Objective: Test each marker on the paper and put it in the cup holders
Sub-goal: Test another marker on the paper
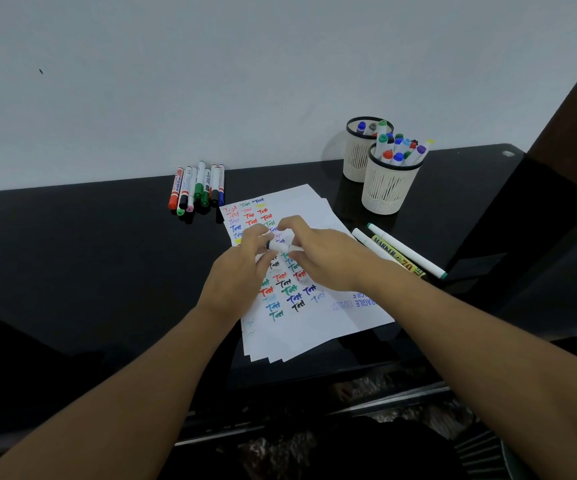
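I see two bare forearms coming in from the bottom corners, no sleeves, watch, bracelet or ring on what shows. The left hand (242, 268) and right hand (318, 252) are both ungloved, with short, unpainted nails as far as I can tell. Low in the middle I make out dark clothing, details unclear.

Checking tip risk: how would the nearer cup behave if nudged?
The nearer cup looks like thin mesh plastic, so probably light. Markers stick out above its rim, so it may be top-heavy. The glossy table might let it slide.
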`<state>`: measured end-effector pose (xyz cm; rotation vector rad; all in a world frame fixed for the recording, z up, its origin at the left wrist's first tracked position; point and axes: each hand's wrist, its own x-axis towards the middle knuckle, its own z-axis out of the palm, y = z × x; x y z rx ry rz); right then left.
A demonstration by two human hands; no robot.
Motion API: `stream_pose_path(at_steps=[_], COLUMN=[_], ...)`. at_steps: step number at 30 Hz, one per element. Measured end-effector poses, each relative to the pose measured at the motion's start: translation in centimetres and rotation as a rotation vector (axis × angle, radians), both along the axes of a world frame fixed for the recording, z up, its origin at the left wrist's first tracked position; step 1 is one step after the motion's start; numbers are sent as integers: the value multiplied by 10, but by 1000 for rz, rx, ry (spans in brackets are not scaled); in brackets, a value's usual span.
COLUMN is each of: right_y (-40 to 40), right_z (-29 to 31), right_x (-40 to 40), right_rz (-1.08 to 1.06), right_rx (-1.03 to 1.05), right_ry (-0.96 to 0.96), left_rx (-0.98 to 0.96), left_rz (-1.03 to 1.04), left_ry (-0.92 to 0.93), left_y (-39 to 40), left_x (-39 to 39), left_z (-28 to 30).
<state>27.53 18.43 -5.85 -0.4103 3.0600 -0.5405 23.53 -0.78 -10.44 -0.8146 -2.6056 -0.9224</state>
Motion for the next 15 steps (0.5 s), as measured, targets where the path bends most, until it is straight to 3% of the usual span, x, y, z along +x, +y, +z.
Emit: stream_pose_path(at_steps=[6, 10, 15], right_y=[7, 7, 7], right_z=[-5, -6, -3], right_x=[2, 0, 5], right_rz=[-95, -121, -184], right_rx=[-147, -185, -236], right_ry=[34, 32, 44], left_rx=[54, -88, -89], left_rz=[51, 139, 178], left_ry=[-84, 13, -62], left_y=[-1, -3, -4], left_x=[-5, -13, -19], left_z=[-2, -9, -14])
